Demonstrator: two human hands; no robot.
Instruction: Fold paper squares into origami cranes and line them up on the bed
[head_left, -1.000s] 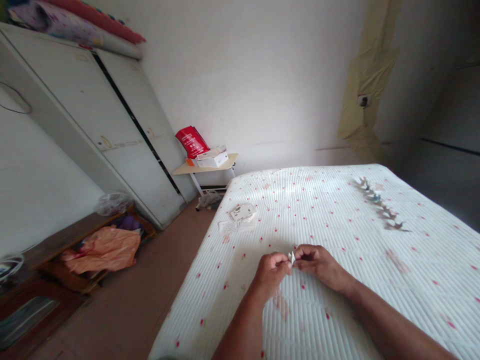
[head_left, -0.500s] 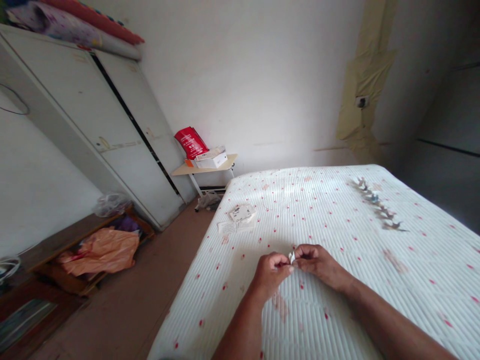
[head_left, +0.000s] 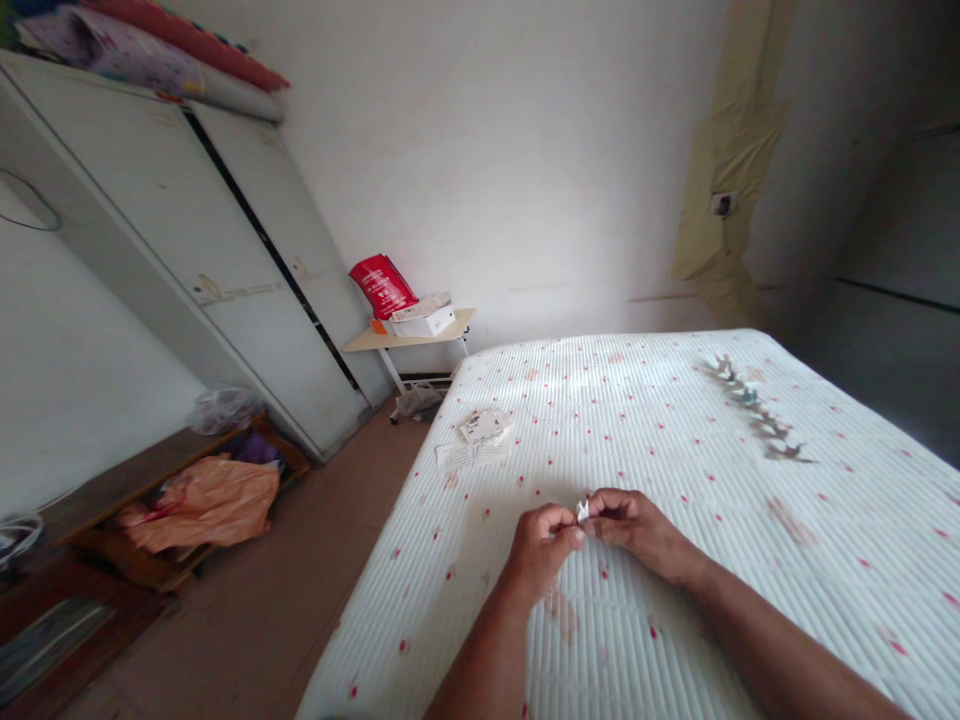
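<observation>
A small folded piece of white paper [head_left: 583, 510] is pinched between my two hands above the bed. My left hand [head_left: 544, 545] grips its left side with thumb and fingertips. On the other side, my right hand [head_left: 630, 525] holds it between thumb and curled fingers. The fingertips of both hands nearly meet, and they cover the paper's lower part. Farther off on the left of the bed lie a stack of paper pieces [head_left: 484, 427] and a printed strip [head_left: 459, 457]. Several small folded paper figures [head_left: 750, 398] stand in a row at the right.
The bed [head_left: 600, 400] has a white ribbed cover with red dots. Behind its left corner is a small table [head_left: 360, 341] with a red bag [head_left: 381, 285] and a white box [head_left: 426, 320]. A cabinet [head_left: 262, 320] and a low wooden shelf [head_left: 150, 480] stand at the left.
The folded paper has turned slightly between my fingertips, and two points now show at its top. My left thumb has shifted slightly left.
</observation>
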